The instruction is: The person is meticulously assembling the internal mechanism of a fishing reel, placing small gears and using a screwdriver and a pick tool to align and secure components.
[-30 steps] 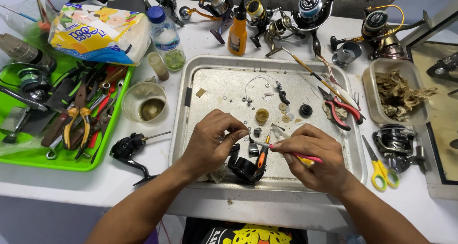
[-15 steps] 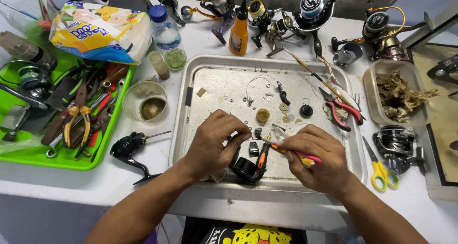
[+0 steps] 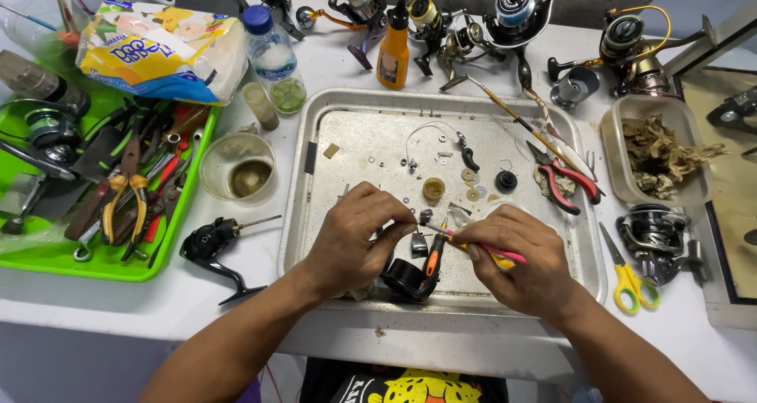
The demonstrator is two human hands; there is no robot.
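Observation:
Both hands work over the near edge of a metal tray [image 3: 315, 174]. My left hand [image 3: 355, 237] grips a black fishing reel body [image 3: 406, 277] and pinches a small part at its fingertips. My right hand [image 3: 520, 261] holds a thin pink and yellow tool [image 3: 505, 255] whose tip points left at that small part. An orange-handled screwdriver [image 3: 434, 257] lies between the hands. Small washers, screws and a brass gear [image 3: 434, 188] are scattered on the tray beyond my fingers.
A green tray [image 3: 95, 265] of pliers and tools sits at left, beside a black reel handle part [image 3: 209, 245] and a plastic cup [image 3: 236, 170]. Red pliers [image 3: 564, 182], yellow scissors [image 3: 627, 277], a reel [image 3: 654, 233] and a tub of debris [image 3: 654, 154] are at right. Several reels line the back.
Both hands stay over the reel body. The tool tip in my right hand has shifted slightly toward my left fingertips.

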